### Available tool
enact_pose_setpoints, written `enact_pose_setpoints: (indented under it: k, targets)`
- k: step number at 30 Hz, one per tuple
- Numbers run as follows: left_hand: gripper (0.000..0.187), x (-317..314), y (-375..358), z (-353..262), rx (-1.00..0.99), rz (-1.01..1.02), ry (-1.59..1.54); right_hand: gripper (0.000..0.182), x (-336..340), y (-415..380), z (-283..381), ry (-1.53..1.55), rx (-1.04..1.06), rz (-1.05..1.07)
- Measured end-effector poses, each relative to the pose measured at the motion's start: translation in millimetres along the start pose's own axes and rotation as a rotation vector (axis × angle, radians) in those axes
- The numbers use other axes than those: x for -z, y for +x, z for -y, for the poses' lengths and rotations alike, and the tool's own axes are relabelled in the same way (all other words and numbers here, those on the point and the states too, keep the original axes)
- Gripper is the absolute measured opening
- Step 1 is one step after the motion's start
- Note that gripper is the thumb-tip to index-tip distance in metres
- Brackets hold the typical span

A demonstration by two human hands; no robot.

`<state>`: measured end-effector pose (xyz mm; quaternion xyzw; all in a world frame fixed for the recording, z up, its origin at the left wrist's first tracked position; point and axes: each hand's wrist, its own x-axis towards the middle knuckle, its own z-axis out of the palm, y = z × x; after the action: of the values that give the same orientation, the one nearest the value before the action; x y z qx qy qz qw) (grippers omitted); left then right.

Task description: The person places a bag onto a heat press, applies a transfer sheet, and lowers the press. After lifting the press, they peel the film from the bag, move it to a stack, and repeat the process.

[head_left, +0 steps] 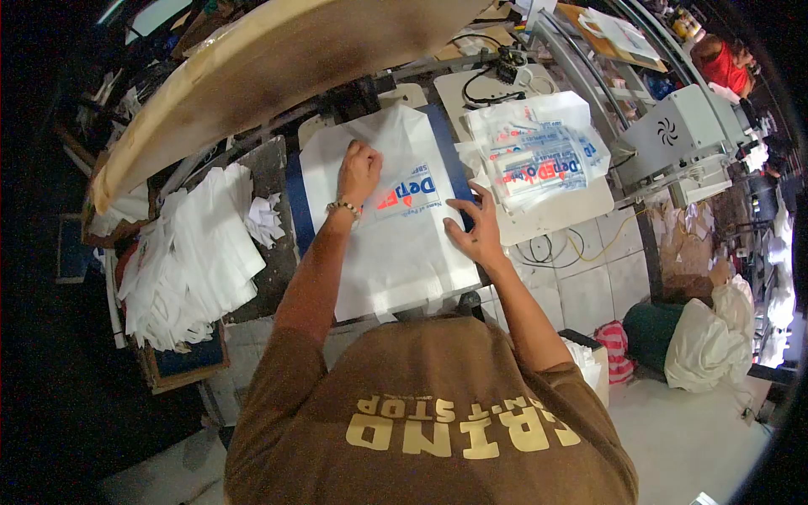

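Observation:
A white printed bag (396, 252) with blue and red lettering lies flat on a dark blue board (300, 206). My left hand (360, 175) rests on its upper left part, fingers curled in; whether it pinches the material is hidden. On the right edge of the bag is my right hand (476, 227), its thumb and fingers spread apart, the fingertips touching the sheet. To the right, a pile of similar printed bags (539, 156) sits on a pale board (581, 210).
White strips of material (198, 244) are heaped at the left. A large curved tan panel (278, 67) arches over the far side. A grey machine (673, 135) stands at the right, with cables (555, 257) below. A person in red (722, 66) is at the far right.

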<state>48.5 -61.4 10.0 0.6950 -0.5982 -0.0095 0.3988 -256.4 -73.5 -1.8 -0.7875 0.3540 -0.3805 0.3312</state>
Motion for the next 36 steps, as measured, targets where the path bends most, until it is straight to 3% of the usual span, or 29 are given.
enact_pose_setpoints:
  k: [16, 19, 22, 24, 34, 36]
  targets:
    - [0.011, 13.6, 18.5, 14.7, 0.006, 0.001, 0.095, 0.038, -0.2, 1.2, -0.7, -0.027, 0.002, 0.011]
    - [0.011, 18.1, 14.6, 7.3, 0.003, 0.090, -0.071, 0.038, -0.6, -0.3, 2.3, -0.016, -0.029, 0.005]
    - [0.011, 22.8, 11.0, 11.5, -0.016, -0.001, -0.092, 0.036, -2.8, -0.2, -1.0, -0.006, -0.022, -0.001]
    - [0.014, 24.6, 7.9, 14.6, 0.023, 0.070, -0.026, 0.036, -0.6, 0.2, 0.4, -0.024, -0.020, 0.007]
    - [0.018, 28.6, 0.8, 36.3, 0.074, 0.023, -0.097, 0.038, -0.6, 0.7, -0.7, -0.032, -0.013, 0.021]
    - [0.018, 27.6, 1.8, 35.8, 0.232, 0.041, -0.273, 0.038, -0.3, -0.4, 0.2, -0.021, -0.014, 0.018]
